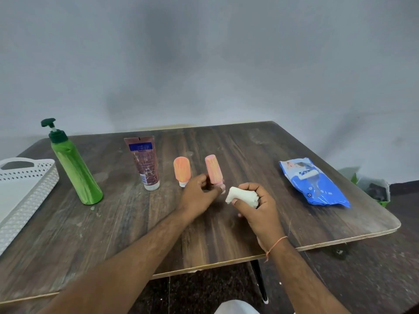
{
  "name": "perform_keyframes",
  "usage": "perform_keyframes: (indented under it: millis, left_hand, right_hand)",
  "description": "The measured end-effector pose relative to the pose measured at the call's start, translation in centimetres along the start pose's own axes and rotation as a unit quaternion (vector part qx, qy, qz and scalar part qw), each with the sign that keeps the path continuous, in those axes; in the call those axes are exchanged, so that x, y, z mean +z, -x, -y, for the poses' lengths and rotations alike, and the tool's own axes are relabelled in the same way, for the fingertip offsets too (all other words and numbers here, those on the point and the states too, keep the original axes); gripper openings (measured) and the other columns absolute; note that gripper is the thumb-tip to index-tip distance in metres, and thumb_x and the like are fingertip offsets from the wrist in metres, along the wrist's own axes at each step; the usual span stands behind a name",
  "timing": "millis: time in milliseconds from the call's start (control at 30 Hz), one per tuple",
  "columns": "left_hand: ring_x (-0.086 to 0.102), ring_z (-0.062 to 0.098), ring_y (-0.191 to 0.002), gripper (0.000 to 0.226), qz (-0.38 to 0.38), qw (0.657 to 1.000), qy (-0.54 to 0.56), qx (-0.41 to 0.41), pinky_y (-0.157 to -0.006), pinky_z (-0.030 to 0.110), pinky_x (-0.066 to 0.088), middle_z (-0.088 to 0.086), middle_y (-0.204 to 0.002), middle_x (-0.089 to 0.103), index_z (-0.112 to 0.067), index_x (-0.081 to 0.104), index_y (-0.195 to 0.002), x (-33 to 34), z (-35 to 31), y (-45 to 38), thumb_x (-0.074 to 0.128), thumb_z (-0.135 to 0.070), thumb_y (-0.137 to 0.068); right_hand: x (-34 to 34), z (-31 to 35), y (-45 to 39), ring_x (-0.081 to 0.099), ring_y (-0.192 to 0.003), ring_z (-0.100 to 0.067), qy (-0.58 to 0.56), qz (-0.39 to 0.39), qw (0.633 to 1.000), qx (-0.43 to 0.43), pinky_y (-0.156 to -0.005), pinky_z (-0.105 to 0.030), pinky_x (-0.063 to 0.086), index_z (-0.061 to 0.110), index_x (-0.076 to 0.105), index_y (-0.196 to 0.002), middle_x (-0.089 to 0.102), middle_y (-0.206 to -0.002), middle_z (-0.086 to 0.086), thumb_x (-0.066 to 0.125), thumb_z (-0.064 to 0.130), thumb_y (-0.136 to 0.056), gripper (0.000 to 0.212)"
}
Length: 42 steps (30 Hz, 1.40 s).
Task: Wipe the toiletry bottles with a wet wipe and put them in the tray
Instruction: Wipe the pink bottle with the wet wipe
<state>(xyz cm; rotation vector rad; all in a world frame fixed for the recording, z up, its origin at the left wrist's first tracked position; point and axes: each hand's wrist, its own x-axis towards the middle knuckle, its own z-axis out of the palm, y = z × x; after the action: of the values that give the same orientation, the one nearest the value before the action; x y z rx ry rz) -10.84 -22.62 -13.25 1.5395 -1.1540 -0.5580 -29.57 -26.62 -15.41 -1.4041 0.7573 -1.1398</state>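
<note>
My left hand [199,196] grips the lower end of a small pink-orange bottle [213,169] standing cap down near the middle of the table. My right hand [256,205] holds a bunched white wet wipe [242,196] just right of that bottle, not touching it. A second small orange bottle [181,169] stands cap down to the left. Further left stand a pinkish-brown tube [144,162] on its white cap and a tall green pump bottle [74,168]. The white perforated tray [29,177] lies at the table's left edge.
A blue pack of wet wipes [315,182] lies on the right of the wooden table [136,223]. A small bin with a green liner [374,189] stands on the floor beyond the right edge. A grey wall rises behind.
</note>
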Motion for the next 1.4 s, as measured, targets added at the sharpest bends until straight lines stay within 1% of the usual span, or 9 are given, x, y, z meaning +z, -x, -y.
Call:
perform_keyframes:
  millis: [167,267,467,667,833,1000,1133,1267,1400]
  left_hand:
    - [0.074,0.007,-0.110,0.029,0.018,1.000,0.001,-0.011,-0.093,0.017,0.056,-0.011,-0.114,0.080,-0.014,0.074,-0.124,-7.1,1.7,5.7,0.077,-0.010,-0.096]
    - [0.077,0.016,-0.105,0.037,-0.022,0.998,0.045,-0.037,-0.096,0.034,0.061,-0.004,-0.113,0.081,-0.016,0.072,-0.130,-11.0,3.1,7.5,0.079,-0.011,-0.094]
    - [0.075,0.023,-0.108,0.049,-0.031,0.985,0.158,-0.060,-0.097,0.039,0.062,0.006,-0.122,0.079,-0.010,0.067,-0.137,-13.0,3.7,8.6,0.078,0.000,-0.091]
    - [0.074,0.024,-0.115,0.044,-0.004,0.988,0.149,-0.046,-0.104,0.042,0.058,0.005,-0.124,0.078,-0.011,0.068,-0.135,-13.2,4.1,8.5,0.075,0.001,-0.093]
    - [0.072,0.024,-0.120,0.050,0.000,0.994,0.102,-0.038,-0.109,0.041,0.054,-0.002,-0.122,0.079,-0.019,0.067,-0.138,-13.3,4.9,8.0,0.079,-0.003,-0.092]
    - [0.074,0.016,-0.109,0.048,0.010,0.996,0.087,-0.037,-0.111,0.047,0.053,-0.001,-0.120,0.079,-0.013,0.067,-0.139,-13.1,5.6,7.9,0.077,-0.001,-0.093]
    - [0.074,0.032,-0.114,0.048,-0.007,0.993,0.105,-0.047,-0.110,0.054,0.053,0.006,-0.116,0.080,-0.015,0.067,-0.139,-13.2,5.7,8.0,0.076,-0.001,-0.094]
    - [0.074,0.038,-0.110,0.052,-0.002,0.995,0.088,-0.041,-0.107,0.055,0.055,0.003,-0.115,0.081,-0.018,0.066,-0.142,-13.2,5.6,8.0,0.078,-0.003,-0.093]
    - [0.076,0.028,-0.096,0.050,-0.008,0.997,0.073,-0.030,-0.104,0.054,0.057,0.001,-0.111,0.081,-0.017,0.068,-0.139,-13.1,5.5,8.2,0.078,-0.002,-0.092]
  right_hand:
    - [0.9,0.0,1.1,0.070,-0.099,-0.010,0.100,0.031,0.993,-0.051,-0.075,-0.026,0.063,0.029,0.073,-0.107,0.073,-0.105,0.019,0.092,0.008,-0.082,0.038]
    - [2.8,0.5,2.1,0.070,-0.097,-0.008,0.093,0.049,0.991,-0.081,-0.075,-0.023,0.060,0.026,0.074,-0.106,0.074,-0.105,0.015,0.092,0.009,-0.081,0.035]
    - [10.1,0.3,2.7,0.073,-0.094,-0.008,0.093,0.092,0.986,-0.108,-0.078,-0.022,0.058,0.027,0.076,-0.105,0.078,-0.103,0.014,0.095,0.010,-0.079,0.036]
    - [13.1,-0.4,2.0,0.073,-0.093,-0.004,0.130,0.080,0.978,-0.141,-0.079,-0.017,0.054,0.039,0.077,-0.099,0.078,-0.099,0.016,0.095,0.014,-0.079,0.036]
    - [13.2,-0.9,1.7,0.072,-0.088,-0.007,0.193,0.047,0.965,-0.172,-0.076,-0.033,0.059,0.036,0.078,-0.097,0.076,-0.095,0.012,0.093,0.021,-0.080,0.027]
    - [13.2,-0.8,2.1,0.073,-0.096,-0.010,0.229,0.065,0.942,-0.238,-0.083,-0.032,0.058,0.024,0.082,-0.107,0.073,-0.104,0.009,0.090,0.027,-0.087,0.022]
    - [13.2,-0.7,2.3,0.071,-0.092,-0.006,0.265,0.070,0.929,-0.250,-0.081,-0.022,0.054,0.022,0.083,-0.103,0.072,-0.101,0.010,0.089,0.028,-0.088,0.018]
    - [13.3,-0.8,2.2,0.071,-0.088,-0.007,0.258,0.027,0.936,-0.240,-0.079,-0.027,0.055,0.023,0.083,-0.100,0.072,-0.097,0.010,0.090,0.022,-0.086,0.016]
    - [13.2,-0.6,2.3,0.069,-0.086,-0.007,0.258,0.036,0.935,-0.240,-0.076,-0.026,0.054,0.024,0.081,-0.102,0.071,-0.097,0.010,0.089,0.026,-0.088,0.016]
